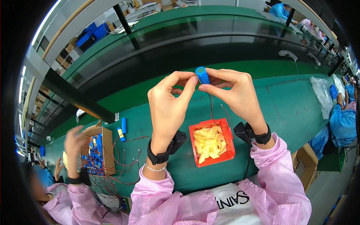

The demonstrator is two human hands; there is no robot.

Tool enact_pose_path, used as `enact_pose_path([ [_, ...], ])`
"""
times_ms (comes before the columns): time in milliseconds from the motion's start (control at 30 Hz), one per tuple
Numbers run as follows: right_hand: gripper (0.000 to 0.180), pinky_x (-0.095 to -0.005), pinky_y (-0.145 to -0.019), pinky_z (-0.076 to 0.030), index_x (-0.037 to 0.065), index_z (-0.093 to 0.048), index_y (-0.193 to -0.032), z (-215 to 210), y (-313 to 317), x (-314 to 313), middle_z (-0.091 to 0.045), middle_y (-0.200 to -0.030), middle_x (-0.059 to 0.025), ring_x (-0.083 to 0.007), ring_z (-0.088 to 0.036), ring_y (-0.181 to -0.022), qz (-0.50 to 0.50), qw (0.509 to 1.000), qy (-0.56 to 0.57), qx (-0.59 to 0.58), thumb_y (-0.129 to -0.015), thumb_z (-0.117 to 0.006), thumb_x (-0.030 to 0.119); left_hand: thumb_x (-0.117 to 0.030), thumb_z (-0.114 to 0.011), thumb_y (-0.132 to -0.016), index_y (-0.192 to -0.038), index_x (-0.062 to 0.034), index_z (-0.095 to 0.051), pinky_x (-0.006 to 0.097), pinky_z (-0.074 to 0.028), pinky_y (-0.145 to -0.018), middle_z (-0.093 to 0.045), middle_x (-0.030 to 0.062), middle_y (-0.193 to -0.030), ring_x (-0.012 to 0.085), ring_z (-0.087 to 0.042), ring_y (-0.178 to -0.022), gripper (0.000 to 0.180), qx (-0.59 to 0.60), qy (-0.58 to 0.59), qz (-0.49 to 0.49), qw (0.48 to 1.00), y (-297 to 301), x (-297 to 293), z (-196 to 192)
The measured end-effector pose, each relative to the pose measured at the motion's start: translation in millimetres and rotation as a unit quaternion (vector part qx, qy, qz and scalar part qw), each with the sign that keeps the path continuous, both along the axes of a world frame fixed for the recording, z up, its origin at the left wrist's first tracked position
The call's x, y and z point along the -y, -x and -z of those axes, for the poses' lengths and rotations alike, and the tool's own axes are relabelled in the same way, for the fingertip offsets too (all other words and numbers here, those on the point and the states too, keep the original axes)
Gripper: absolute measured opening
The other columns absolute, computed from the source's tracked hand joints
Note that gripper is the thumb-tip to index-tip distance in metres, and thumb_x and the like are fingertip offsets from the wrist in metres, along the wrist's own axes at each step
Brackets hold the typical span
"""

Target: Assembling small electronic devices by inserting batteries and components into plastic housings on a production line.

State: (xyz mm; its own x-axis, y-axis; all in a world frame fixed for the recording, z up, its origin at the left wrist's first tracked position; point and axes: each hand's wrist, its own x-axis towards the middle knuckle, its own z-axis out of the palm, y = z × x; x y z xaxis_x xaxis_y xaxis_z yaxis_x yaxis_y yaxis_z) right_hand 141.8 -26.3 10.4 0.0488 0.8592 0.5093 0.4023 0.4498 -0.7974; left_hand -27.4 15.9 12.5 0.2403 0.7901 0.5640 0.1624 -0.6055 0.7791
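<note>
Blue cylinder cell [202,74]: a small blue cylindrical battery cell, held up in the air above the green work table [285,108], roughly over the orange tray; its upper end tilts toward the left.
Wires [212,108]: thin dark red leads hang from the cell down toward the tray, one curling out to the right.
Left hand [168,105]: raised with the palm turned away from the camera; thumb and forefinger are pressed together at the cell's left side, touching it near the tip.
Right hand [236,93]: fingers curled around the cell from the right, pinching its body between thumb and fingertips.
Wrists: each carries a black strap with a small black device attached; the left also wears a thin bead bracelet.
Sleeves: pink striped, coming in from the lower edge.
Orange tray [212,145]: a small square bin on the table just below the hands, filled with pale yellow slips [209,144].
Cardboard box [98,150]: left of the tray, holding more blue cells with tangled red wires spilling out.
Loose cells [122,129]: two blue cells lie on the table just beyond the box.
Co-worker's hand [73,144]: a neighbour in pink reaches over the box.
Far right: people in blue coats sit beside a clear plastic bag [321,93].
</note>
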Motion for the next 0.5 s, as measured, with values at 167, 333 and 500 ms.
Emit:
enact_pose_path([
  [167, 0.038, -0.0308, -0.077, -0.058, 0.0, -0.068, -0.115, 1.7, 0.7, -0.5, -0.072, -0.099, -0.0163, -0.0208, -0.071, -0.087, 0.0, 1.0, 0.001, -0.003, -0.079, -0.077, 0.011, -0.011, -0.068, -0.089, -0.098, 0.0036, -0.071, 0.024, -0.051, -0.068, -0.071, 0.0069, -0.084, 0.0106, -0.066, -0.076, 0.017, -0.003, 0.045, 0.029, 0.999, 4.2, -2.8, 0.1],
  [333, 0.038, -0.0303, -0.076, -0.058, 0.0, -0.068, -0.115, 2.4, 1.3, -0.6, -0.072, -0.098, -0.0154, -0.0202, -0.071, -0.086, -0.002, 1.0, 0.003, -0.008, -0.079, -0.077, 0.01, -0.011, -0.068, -0.089, -0.097, 0.0034, -0.071, 0.023, -0.051, -0.068, -0.071, 0.0072, -0.085, 0.0106, -0.066, -0.077, 0.017, -0.001, 0.04, 0.03, 0.999, 4.6, -2.5, 0.2],
  [500, 0.039, -0.0288, -0.074, -0.057, 0.0, -0.068, -0.116, 5.3, 2.1, -0.8, -0.071, -0.094, -0.0139, -0.0192, -0.071, -0.083, 0.004, 1.0, -0.012, 0.003, -0.079, -0.077, 0.008, -0.01, -0.068, -0.088, -0.095, 0.0028, -0.071, 0.023, -0.05, -0.067, -0.07, 0.0062, -0.083, 0.0101, -0.066, -0.076, 0.015, -0.005, 0.042, 0.025, 0.999, 3.7, -2.1, 0.3],
])
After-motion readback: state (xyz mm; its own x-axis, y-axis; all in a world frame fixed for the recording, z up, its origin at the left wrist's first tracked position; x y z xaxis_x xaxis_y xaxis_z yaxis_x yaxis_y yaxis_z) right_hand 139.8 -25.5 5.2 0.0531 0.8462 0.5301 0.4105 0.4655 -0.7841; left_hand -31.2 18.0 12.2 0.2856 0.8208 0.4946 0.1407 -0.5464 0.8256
